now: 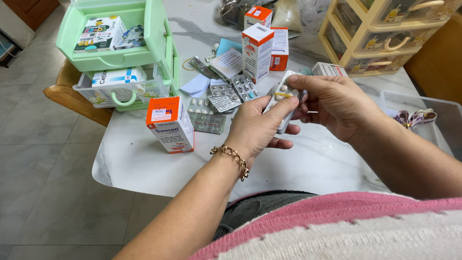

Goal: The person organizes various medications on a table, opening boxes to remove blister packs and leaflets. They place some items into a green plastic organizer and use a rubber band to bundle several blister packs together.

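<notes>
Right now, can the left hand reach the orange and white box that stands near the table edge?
Probably yes: the orange and white box stands close beside the left hand, nothing between them, but that hand holds blister packs.

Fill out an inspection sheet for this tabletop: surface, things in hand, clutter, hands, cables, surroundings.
Surface: white marble-look table, bare near the front edge.
Things in hand: stack of blister packs with a yellow rubber band around it.
Clutter: orange-and-white box upright at left; two more boxes behind; loose blister strips and folded leaflets between them.
Hands: left hand grips the stack from below; right hand pinches its top edge.
Cables: nothing seen.
Surroundings: green drawer unit at left, top drawer open; yellow drawer unit at right; clear bin; tiled floor.
</notes>
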